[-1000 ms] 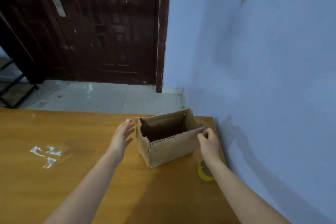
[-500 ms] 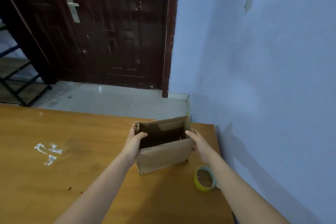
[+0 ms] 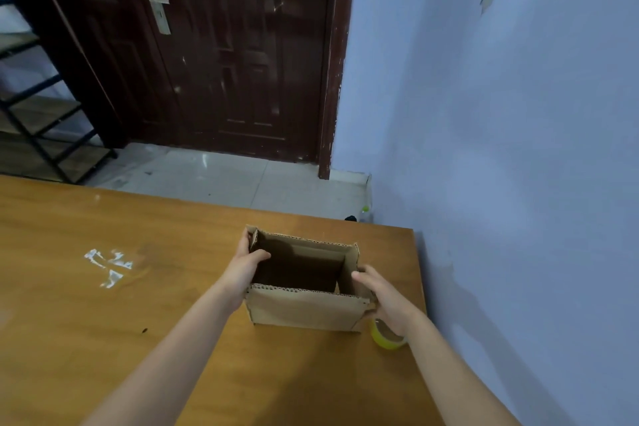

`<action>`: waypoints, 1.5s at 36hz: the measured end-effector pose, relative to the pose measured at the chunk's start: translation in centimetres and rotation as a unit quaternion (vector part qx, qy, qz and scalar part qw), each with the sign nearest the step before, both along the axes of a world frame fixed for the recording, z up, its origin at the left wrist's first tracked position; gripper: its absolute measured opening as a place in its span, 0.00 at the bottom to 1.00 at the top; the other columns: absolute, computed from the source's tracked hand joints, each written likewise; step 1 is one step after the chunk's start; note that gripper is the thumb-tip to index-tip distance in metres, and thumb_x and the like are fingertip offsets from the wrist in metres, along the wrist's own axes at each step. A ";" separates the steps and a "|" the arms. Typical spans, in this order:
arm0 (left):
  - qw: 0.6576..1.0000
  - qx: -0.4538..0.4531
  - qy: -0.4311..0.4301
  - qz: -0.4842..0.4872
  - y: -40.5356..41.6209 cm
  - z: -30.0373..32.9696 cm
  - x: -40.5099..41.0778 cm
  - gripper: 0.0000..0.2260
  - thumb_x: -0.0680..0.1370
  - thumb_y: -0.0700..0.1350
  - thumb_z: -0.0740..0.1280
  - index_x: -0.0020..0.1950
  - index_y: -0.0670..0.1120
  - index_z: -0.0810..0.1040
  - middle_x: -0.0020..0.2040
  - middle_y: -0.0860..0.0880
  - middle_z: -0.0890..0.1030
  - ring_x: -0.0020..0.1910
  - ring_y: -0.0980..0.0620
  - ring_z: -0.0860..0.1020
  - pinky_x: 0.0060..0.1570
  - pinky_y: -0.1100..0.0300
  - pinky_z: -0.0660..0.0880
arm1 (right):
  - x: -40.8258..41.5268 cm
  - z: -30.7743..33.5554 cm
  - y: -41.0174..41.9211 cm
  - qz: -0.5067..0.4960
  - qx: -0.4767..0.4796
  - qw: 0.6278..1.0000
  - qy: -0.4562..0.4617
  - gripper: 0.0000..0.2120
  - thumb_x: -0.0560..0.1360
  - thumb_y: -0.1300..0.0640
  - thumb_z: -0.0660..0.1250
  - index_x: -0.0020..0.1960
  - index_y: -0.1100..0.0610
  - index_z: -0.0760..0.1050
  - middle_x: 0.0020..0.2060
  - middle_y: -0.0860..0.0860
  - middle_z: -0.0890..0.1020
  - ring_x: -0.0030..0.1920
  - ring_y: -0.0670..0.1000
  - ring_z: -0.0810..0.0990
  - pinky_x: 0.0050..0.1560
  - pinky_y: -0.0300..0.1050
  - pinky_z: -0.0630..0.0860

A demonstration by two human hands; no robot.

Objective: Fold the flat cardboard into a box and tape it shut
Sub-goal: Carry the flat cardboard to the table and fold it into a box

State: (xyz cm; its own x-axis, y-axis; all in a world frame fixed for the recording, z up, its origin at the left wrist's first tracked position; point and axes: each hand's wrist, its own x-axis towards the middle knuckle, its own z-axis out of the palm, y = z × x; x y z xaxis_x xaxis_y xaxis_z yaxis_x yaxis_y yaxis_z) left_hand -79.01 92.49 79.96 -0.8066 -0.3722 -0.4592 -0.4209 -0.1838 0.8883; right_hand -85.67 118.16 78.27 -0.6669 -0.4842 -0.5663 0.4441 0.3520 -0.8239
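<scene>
A brown cardboard box (image 3: 304, 309) stands upright and open-topped on the wooden table (image 3: 103, 322), near its far right corner. My left hand (image 3: 243, 268) grips the box's left wall, thumb hooked over the rim into the inside. My right hand (image 3: 383, 294) holds the right wall from outside, thumb at the rim. A yellow tape roll (image 3: 385, 339) lies flat on the table just right of the box, partly hidden under my right wrist.
A blue wall (image 3: 501, 166) runs close along the table's right edge. White tape scraps (image 3: 109, 266) stick to the tabletop at the left. Beyond the table are a tiled floor, a dark door (image 3: 235, 52) and a black shelf frame (image 3: 38, 121).
My left hand went from hovering beside the box to gripping its left wall. The box has turned square to me, and my right hand shifted along the right wall.
</scene>
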 end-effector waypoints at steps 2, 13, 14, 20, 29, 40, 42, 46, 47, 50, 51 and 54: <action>1.000 -0.006 0.006 -0.010 0.2 0.0 0.6 0.32 0.78 0.39 0.61 0.76 0.58 0.50 0.66 0.47 0.69 0.55 0.50 0.74 0.52 0.55 0.73 | 1.0 0.3 0.0 0.025 0.023 0.999 0.007 0.19 0.76 0.41 0.61 0.64 0.45 0.62 0.60 0.44 0.71 0.58 0.46 0.72 0.52 0.47 0.75; 0.995 -0.024 -0.008 -0.100 -0.4 0.7 3.5 0.35 0.78 0.39 0.62 0.77 0.56 0.44 0.72 0.43 0.64 0.67 0.42 0.67 0.69 0.44 0.63 | 5.3 1.0 -3.0 -0.008 0.087 0.994 0.067 0.35 0.77 0.45 0.62 0.77 0.50 0.47 0.75 0.50 0.55 0.74 0.54 0.58 0.74 0.55 0.58; 0.994 -0.019 -0.015 -0.109 -0.6 0.7 3.9 0.36 0.78 0.40 0.62 0.77 0.57 0.44 0.72 0.43 0.64 0.67 0.41 0.67 0.69 0.43 0.63 | 5.5 1.0 -3.3 -0.016 0.094 0.993 0.065 0.36 0.77 0.45 0.62 0.77 0.51 0.47 0.76 0.50 0.55 0.74 0.54 0.57 0.74 0.55 0.57; 0.988 -0.008 -0.040 -0.146 -2.4 0.1 5.9 0.40 0.78 0.43 0.64 0.76 0.58 0.36 0.75 0.44 0.60 0.71 0.41 0.63 0.70 0.44 0.61 | 7.4 1.4 -5.5 -0.019 0.138 0.989 0.043 0.37 0.77 0.43 0.62 0.77 0.52 0.45 0.76 0.52 0.56 0.74 0.56 0.58 0.73 0.53 0.59; 0.996 0.076 -0.023 -0.051 -3.6 -1.1 7.7 0.24 0.80 0.43 0.56 0.74 0.61 0.59 0.66 0.47 0.72 0.51 0.49 0.76 0.45 0.58 0.75 | 9.0 1.2 -7.5 0.074 0.247 0.966 0.006 0.43 0.76 0.34 0.54 0.77 0.54 0.34 0.78 0.54 0.45 0.77 0.58 0.50 0.73 0.52 0.55; 0.997 0.049 -0.017 -0.051 -4.8 -2.3 8.8 0.34 0.75 0.31 0.67 0.73 0.59 0.62 0.63 0.46 0.74 0.57 0.46 0.77 0.53 0.50 0.77 | 9.1 0.4 -6.5 -0.105 0.166 0.980 0.003 0.24 0.82 0.44 0.49 0.75 0.49 0.56 0.69 0.52 0.69 0.66 0.56 0.70 0.52 0.49 0.71; 0.997 0.063 -0.025 -0.045 -4.8 -2.9 9.0 0.34 0.75 0.31 0.66 0.72 0.60 0.62 0.63 0.45 0.75 0.55 0.43 0.77 0.51 0.46 0.77 | 9.4 -0.1 -5.9 -0.114 0.149 0.982 0.003 0.24 0.81 0.45 0.53 0.76 0.44 0.53 0.71 0.51 0.67 0.69 0.56 0.68 0.50 0.49 0.72; 0.997 0.066 -0.015 -0.046 -4.4 -3.9 9.0 0.28 0.78 0.38 0.65 0.72 0.60 0.63 0.63 0.45 0.75 0.57 0.42 0.77 0.59 0.40 0.73 | 9.8 -1.0 -5.5 -0.120 0.141 0.983 -0.008 0.24 0.81 0.46 0.56 0.75 0.44 0.56 0.69 0.51 0.69 0.65 0.53 0.70 0.50 0.48 0.69; 0.996 0.068 -0.015 -0.048 -4.2 -3.9 8.9 0.26 0.78 0.40 0.65 0.71 0.60 0.64 0.62 0.47 0.76 0.56 0.43 0.78 0.58 0.40 0.74 | 9.8 -1.2 -5.4 -0.124 0.142 0.982 -0.013 0.24 0.81 0.46 0.56 0.75 0.45 0.57 0.68 0.51 0.70 0.62 0.52 0.70 0.46 0.46 0.69; 0.993 0.099 -0.016 -0.063 -3.7 -3.9 8.4 0.23 0.79 0.43 0.64 0.71 0.59 0.64 0.58 0.50 0.77 0.53 0.45 0.79 0.49 0.47 0.78 | 9.3 -1.6 -4.8 -0.140 0.149 0.979 -0.023 0.24 0.81 0.47 0.57 0.75 0.47 0.58 0.67 0.52 0.71 0.59 0.52 0.70 0.46 0.46 0.69; 0.992 0.107 -0.017 -0.070 -3.4 -3.9 8.2 0.23 0.79 0.43 0.64 0.71 0.59 0.64 0.58 0.50 0.77 0.53 0.45 0.79 0.47 0.49 0.78 | 9.1 -1.6 -4.5 -0.143 0.152 0.978 -0.022 0.24 0.81 0.47 0.57 0.75 0.47 0.58 0.66 0.52 0.71 0.58 0.52 0.70 0.47 0.46 0.69; 0.988 0.119 -0.026 -0.093 -2.3 -4.4 7.9 0.22 0.80 0.44 0.62 0.71 0.60 0.63 0.57 0.49 0.77 0.53 0.45 0.80 0.48 0.48 0.79 | 8.4 -1.6 -3.4 -0.155 0.160 0.975 -0.018 0.23 0.81 0.48 0.57 0.75 0.48 0.59 0.62 0.51 0.72 0.54 0.50 0.70 0.42 0.45 0.70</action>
State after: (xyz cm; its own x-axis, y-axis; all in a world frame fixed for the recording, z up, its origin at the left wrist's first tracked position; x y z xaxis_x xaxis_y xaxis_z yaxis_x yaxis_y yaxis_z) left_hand -71.15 90.17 75.55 -0.8234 -0.0972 -0.5591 -0.5116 -0.2995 0.8054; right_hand -77.26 114.76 76.65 -0.7297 -0.0576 -0.6813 0.5968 0.4327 -0.6758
